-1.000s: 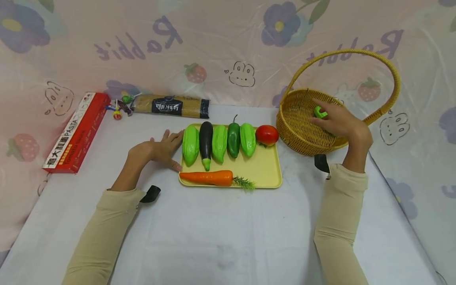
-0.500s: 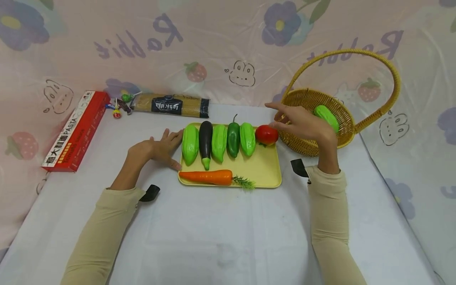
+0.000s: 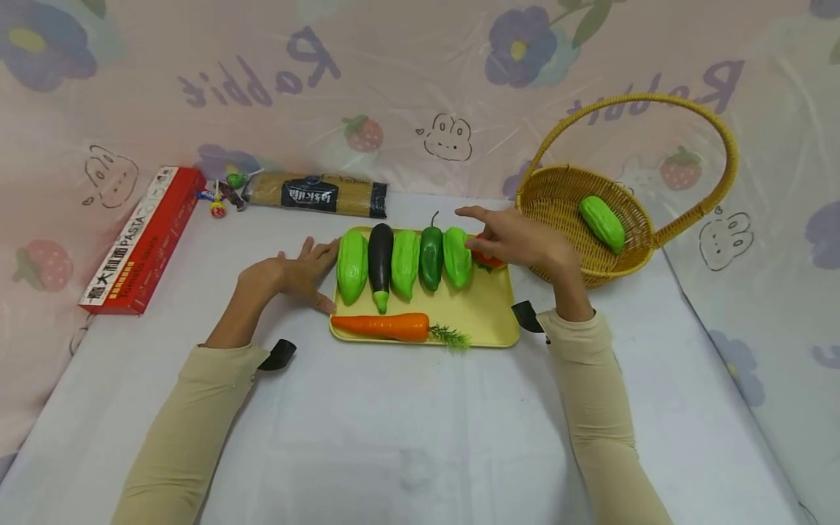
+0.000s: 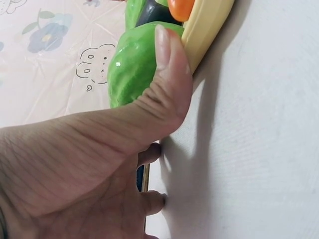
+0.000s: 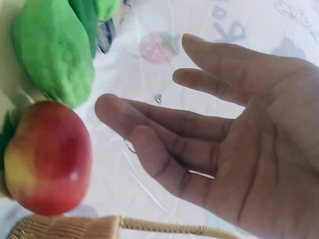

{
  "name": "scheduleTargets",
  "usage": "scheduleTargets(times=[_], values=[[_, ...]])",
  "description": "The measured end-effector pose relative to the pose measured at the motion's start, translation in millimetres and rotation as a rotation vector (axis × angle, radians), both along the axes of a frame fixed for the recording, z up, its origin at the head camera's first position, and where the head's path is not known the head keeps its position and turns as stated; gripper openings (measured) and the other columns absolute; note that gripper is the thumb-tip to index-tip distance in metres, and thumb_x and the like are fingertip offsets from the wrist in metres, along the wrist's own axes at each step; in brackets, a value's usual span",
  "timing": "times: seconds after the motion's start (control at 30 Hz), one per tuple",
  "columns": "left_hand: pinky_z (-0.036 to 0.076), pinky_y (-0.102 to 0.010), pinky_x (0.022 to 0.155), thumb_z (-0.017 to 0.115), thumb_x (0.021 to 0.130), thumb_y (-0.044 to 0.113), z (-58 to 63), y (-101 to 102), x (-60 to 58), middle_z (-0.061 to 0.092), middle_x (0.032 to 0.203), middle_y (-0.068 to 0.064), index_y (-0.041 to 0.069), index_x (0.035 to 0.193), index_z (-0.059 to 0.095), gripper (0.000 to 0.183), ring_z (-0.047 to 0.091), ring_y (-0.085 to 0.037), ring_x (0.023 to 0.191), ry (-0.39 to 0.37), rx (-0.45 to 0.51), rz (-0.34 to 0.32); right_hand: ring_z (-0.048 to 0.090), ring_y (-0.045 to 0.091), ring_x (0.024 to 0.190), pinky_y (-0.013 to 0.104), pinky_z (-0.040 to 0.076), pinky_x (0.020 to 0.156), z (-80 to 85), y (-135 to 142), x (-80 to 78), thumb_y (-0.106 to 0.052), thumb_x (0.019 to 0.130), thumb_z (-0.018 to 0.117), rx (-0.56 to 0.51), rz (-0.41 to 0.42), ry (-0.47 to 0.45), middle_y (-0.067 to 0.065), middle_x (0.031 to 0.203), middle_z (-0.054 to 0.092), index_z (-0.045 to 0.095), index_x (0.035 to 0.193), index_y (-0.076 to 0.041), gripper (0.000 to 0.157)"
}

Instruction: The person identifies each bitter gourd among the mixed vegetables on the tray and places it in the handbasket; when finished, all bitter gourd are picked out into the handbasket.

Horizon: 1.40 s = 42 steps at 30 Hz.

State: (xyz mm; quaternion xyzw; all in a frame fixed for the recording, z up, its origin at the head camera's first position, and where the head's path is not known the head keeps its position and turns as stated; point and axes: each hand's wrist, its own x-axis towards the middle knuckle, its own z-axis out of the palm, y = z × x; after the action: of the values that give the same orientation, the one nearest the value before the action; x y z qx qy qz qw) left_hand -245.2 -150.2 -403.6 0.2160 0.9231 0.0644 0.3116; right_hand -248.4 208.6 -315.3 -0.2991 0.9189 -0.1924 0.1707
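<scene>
My left hand rests at the left end of a yellow tray, fingers spread and thumb at the rim beside a ribbed light green gourd. On the tray, a dark eggplant, a second gourd, a dark green pepper and a third gourd stand in a row, with a carrot across the front. My right hand, holding nothing, hovers over the tomato, partly hiding it in the head view; its fingers reach toward the third gourd.
A wicker basket with a tall handle stands right of the tray, a light green gourd inside. Behind the tray lies a pasta packet, with several lollipops beside it. A red pasta box is at the left.
My right hand has left the basket and moved left over the tomato, having let go of a green gourd that now lies in the basket. My left hand has stayed at the tray.
</scene>
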Motion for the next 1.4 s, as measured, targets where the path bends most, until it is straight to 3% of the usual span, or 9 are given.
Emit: scheduleTargets(times=[0.13,0.43,0.7,0.9,1.0,1.1,1.17,1.4], values=[[0.004,-0.075,0.094,0.067,0.064,0.066,-0.7,-0.3,-0.1,-0.006,0.152,-0.015,0.014,0.145,-0.017,0.127,-0.014,-0.042,0.135,-0.009,0.002,0.009,0.054,0.017,0.055,0.029,0.045,0.053,-8.8,-9.7,-0.5,-0.026,0.094,0.052,0.039,0.003,-0.059,0.003,0.066,0.058,0.027,0.143,-0.021,0.056],[0.004,-0.075,0.094,0.066,0.063,0.067,-0.1,-0.4,-0.4,-0.007,0.152,-0.014,0.015,0.145,-0.017,0.128,-0.014,-0.041,0.135,-0.011,-0.012,0.014,0.065,0.021,0.069,0.037,0.046,0.077,-22.8,-24.0,-0.5,-0.033,0.094,0.050,0.266,-0.008,-0.178,0.009,0.077,0.067,0.014,0.148,-0.021,0.066],[0.004,-0.074,0.094,0.066,0.063,0.066,2.3,0.6,-1.1,-0.007,0.153,-0.014,0.015,0.145,-0.015,0.126,-0.014,-0.041,0.136,0.001,-0.018,0.015,0.062,0.020,0.071,0.033,0.045,0.075,-28.2,-27.4,-4.3,-0.032,0.093,0.052,0.328,-0.006,-0.183,0.010,0.078,0.065,0.010,0.148,-0.014,0.071],[0.004,-0.074,0.094,0.067,0.062,0.066,0.7,0.1,-1.4,-0.006,0.153,-0.015,0.014,0.145,-0.015,0.128,-0.014,-0.042,0.135,-0.010,-0.017,0.021,0.053,0.015,0.074,0.034,0.044,0.079,-30.8,-29.6,-6.0,-0.032,0.091,0.057,0.326,0.032,-0.131,0.010,0.094,0.062,0.021,0.146,-0.012,0.069],[0.004,-0.073,0.096,0.066,0.060,0.069,-2.6,0.2,-3.1,-0.008,0.153,-0.012,0.016,0.145,-0.016,0.129,-0.015,-0.039,0.136,-0.016,-0.031,0.031,0.054,0.017,0.084,0.036,0.045,0.082,-30.9,-29.5,-5.4,-0.034,0.089,0.059,0.326,0.031,-0.094,0.011,0.112,0.060,0.029,0.144,-0.013,0.066],[0.003,-0.073,0.096,0.065,0.059,0.070,-5.2,-1.0,-4.6,-0.009,0.153,-0.010,0.018,0.145,-0.017,0.130,-0.015,-0.038,0.136,-0.014,-0.043,0.036,0.055,0.019,0.082,0.036,0.046,0.079,-29.3,-30.4,-4.9,-0.034,0.086,0.063,0.313,0.024,-0.063,0.015,0.120,0.058,0.037,0.141,-0.015,0.063],[0.002,-0.073,0.096,0.065,0.059,0.070,-5.1,-1.7,-4.8,-0.009,0.153,-0.010,0.018,0.145,-0.017,0.130,-0.015,-0.038,0.136,-0.018,-0.040,0.039,0.053,0.017,0.077,0.034,0.047,0.075,-27.4,-30.6,-4.2,-0.034,0.085,0.065,0.298,0.018,-0.040,0.015,0.122,0.057,0.043,0.138,-0.016,0.060],[0.002,-0.073,0.096,0.066,0.061,0.068,1.0,-0.6,-1.5,-0.008,0.153,-0.013,0.016,0.145,-0.016,0.129,-0.015,-0.039,0.136,-0.028,-0.015,0.037,0.042,0.014,0.061,0.028,0.041,0.061,-16.4,-27.9,1.6,-0.031,0.084,0.066,0.232,-0.006,0.001,0.007,0.097,0.063,0.053,0.131,-0.019,0.050]])
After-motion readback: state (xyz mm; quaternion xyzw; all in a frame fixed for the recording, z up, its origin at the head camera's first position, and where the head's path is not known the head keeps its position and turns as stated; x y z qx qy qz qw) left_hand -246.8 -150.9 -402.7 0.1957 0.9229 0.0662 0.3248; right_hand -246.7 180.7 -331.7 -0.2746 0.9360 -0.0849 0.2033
